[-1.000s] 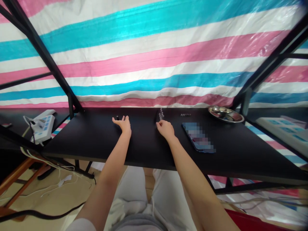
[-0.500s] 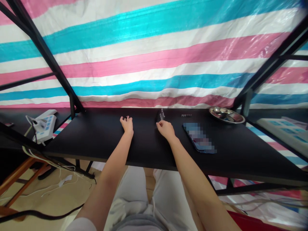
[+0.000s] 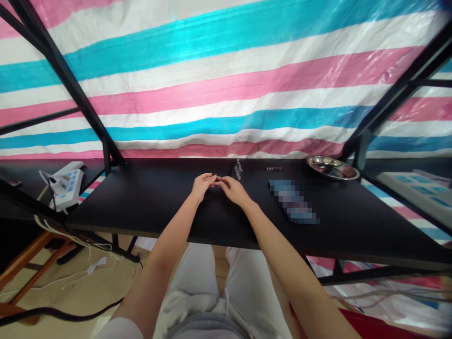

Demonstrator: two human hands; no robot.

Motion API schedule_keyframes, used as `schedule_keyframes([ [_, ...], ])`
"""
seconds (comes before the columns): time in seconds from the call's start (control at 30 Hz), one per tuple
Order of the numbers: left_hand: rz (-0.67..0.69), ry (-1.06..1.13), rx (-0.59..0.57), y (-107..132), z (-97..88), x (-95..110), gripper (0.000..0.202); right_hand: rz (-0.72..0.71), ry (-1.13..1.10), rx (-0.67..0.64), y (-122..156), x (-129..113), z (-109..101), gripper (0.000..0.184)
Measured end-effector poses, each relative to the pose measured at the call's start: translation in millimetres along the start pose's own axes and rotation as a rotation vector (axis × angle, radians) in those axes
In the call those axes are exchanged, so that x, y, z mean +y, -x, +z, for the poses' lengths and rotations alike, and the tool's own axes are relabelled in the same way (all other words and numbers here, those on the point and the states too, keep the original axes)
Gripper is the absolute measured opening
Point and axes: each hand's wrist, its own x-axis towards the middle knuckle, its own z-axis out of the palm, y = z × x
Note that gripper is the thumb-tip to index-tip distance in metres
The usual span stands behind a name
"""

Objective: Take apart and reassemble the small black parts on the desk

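Contact mid-table: my left hand [image 3: 202, 186] and right hand [image 3: 232, 190] curl nearly closed, tips touching; anything pinched, I can't tell. Tiny clear vials [image 3: 238, 169] stand just beyond on the black tabletop [image 3: 148, 197]. They look light, slick and tippy, I reckon; pinch one's sides.

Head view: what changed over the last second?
The left hand swung right from the table's left-centre, and the right hand shifted slightly left. Their fingertips now meet, maybe pinching something too small to tell. A small dark piece that lay by the left hand no longer shows there. Unmoved: clear vials, row of small parts, phone, dish, power strip.
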Motion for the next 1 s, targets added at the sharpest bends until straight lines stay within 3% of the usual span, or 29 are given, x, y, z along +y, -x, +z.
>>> schedule_keyframes([
  [0.23,0.014,0.012,0.073,-2,0.1,-3,0.040,0.039,-0.201,-0.054,0,-5,1,0.029],
  [0.47,0.009,0.014,0.074,-1,-0.2,-3,0.043,0.087,-0.348,-0.086,-2,-8,3,0.024],
  [0.6,0.019,0.043,0.134,-3,-1.1,-3,0.040,0.052,-0.201,-0.037,-1,-7,1,0.020],
  [0.8,0.057,-0.071,0.428,-6,-5.2,3,0.028,0.116,0.036,-0.042,-1,1,-7,0.012],
  [0.9,0.090,-0.160,0.410,-6,-6.3,0,0.022,0.208,0.119,0.015,-2,6,-12,0.010],
  [1.0,0.197,-0.335,0.321,-4,-4.2,-5,0.020,0.313,0.198,0.086,-2,9,-18,0.010],
])
